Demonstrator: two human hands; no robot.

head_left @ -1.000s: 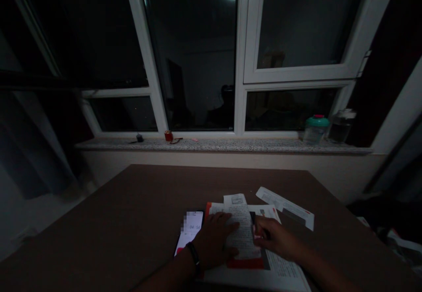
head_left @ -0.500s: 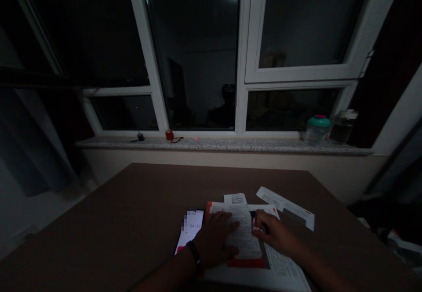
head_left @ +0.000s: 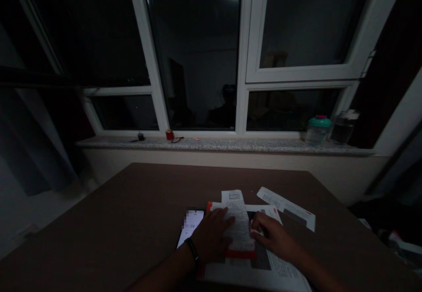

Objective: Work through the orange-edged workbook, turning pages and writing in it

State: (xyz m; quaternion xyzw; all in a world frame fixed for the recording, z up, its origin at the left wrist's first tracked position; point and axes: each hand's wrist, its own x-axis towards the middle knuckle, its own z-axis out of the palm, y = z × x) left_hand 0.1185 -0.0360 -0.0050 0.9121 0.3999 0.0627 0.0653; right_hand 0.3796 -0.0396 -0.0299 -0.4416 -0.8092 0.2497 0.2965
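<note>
A folded strip of printed paper point(head_left: 238, 221) lies on top of a larger printed sheet point(head_left: 247, 272) with orange-red parts and a dark picture area. My left hand point(head_left: 212, 235), wearing a dark wristband, rests flat with fingers spread over the strip's left side. At the strip's right edge, my right hand point(head_left: 270, 235) is closed, thumb and fingers curled together at the paper. Whatever is between those fingertips is too dark and small to make out. A phone point(head_left: 190, 228) with a lit screen lies just left of my left hand, which partly covers it.
A separate narrow printed strip point(head_left: 286, 208) lies on the brown table point(head_left: 158, 195), beyond my right hand. On the stone windowsill point(head_left: 231, 144) stand a small red jar point(head_left: 169, 135), a dark little bottle point(head_left: 140, 136), a teal-lidded container point(head_left: 318, 129) and a clear jar point(head_left: 343, 127).
The folded strip has shifted slightly left and away from me, its lower end moving left and baring more of the dark picture area. My right hand has moved a little left and down.
</note>
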